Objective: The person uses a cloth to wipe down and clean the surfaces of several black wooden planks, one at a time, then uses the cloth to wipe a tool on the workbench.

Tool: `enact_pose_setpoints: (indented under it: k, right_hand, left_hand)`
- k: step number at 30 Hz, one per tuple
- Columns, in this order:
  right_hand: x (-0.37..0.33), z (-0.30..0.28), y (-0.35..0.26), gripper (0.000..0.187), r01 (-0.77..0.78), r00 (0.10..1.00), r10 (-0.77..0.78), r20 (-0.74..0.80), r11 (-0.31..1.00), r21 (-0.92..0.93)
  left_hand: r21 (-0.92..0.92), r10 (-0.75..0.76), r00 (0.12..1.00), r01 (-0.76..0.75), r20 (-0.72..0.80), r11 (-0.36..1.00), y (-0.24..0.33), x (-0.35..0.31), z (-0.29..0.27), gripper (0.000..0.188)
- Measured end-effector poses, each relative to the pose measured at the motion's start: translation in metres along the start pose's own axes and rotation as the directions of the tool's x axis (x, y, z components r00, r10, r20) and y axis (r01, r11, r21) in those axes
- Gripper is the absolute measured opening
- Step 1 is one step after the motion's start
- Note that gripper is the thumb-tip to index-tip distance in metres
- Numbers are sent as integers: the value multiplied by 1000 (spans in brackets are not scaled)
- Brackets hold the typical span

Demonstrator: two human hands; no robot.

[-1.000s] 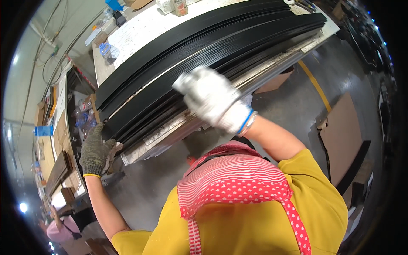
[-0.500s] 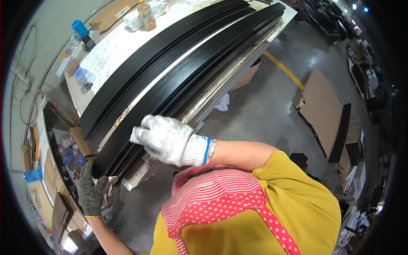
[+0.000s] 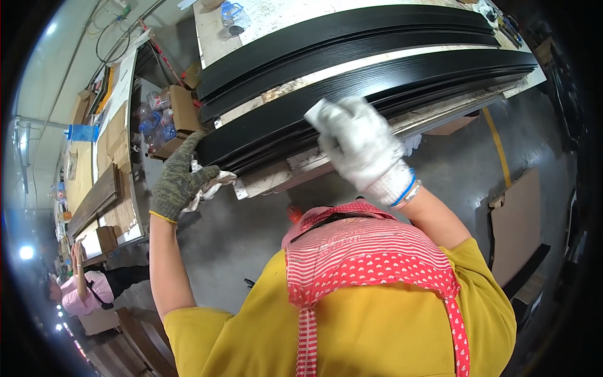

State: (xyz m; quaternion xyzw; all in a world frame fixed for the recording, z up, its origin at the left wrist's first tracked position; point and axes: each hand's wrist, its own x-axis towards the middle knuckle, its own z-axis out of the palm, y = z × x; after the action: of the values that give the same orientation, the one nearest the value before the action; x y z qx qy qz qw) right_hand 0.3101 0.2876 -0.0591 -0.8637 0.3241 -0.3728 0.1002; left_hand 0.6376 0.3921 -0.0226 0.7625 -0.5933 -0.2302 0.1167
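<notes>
Long black wood-grained boards (image 3: 289, 110), stacked and looking curved in this wide view, lie across the white worktable. My right hand (image 3: 361, 141), in a white knit glove with a blue edge, is closed on a small white pad (image 3: 317, 114) over the near stack's front edge. Motion blurs its fingers slightly. At the stack's left end is my left hand (image 3: 178, 182), in a dark green mottled glove. Its fingers reach up along the board's end, and a crumpled whitish rag (image 3: 210, 183) sticks out beneath the thumb. The part of the rag inside the hand is hidden.
A second black stack (image 3: 352, 36) lies farther back on the worktable (image 3: 220, 47), near a clear blue-tinted bottle (image 3: 234, 17). Left are a carton (image 3: 182, 112) and plastic bottles (image 3: 157, 125). A person (image 3: 91, 290) works at the far left. Cardboard (image 3: 515, 226) stands right.
My view has turned, so the boards now run more level. My right hand with its pad has moved rightward along the near stack. My left hand stays at the left end.
</notes>
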Motion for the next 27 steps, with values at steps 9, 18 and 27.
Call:
enact_pose_setpoints:
  k: [9, 18, 27]
  right_hand:
    - [1, 41, -64, 35, -83, 991, 69, -113, 989, -122]
    - [41, 136, -170, 14, -89, 905, -119, 408, 885, 456]
    - [110, 67, -73, 30, 113, 953, -199, 226, 932, 345]
  left_hand:
    - [-49, 283, 959, -282, -3, 958, -52, 6, -5, 69]
    - [-190, 160, 986, -167, -54, 968, -159, -26, -8, 40]
    - [-324, 411, 908, -414, -83, 850, -54, -80, 30, 49]
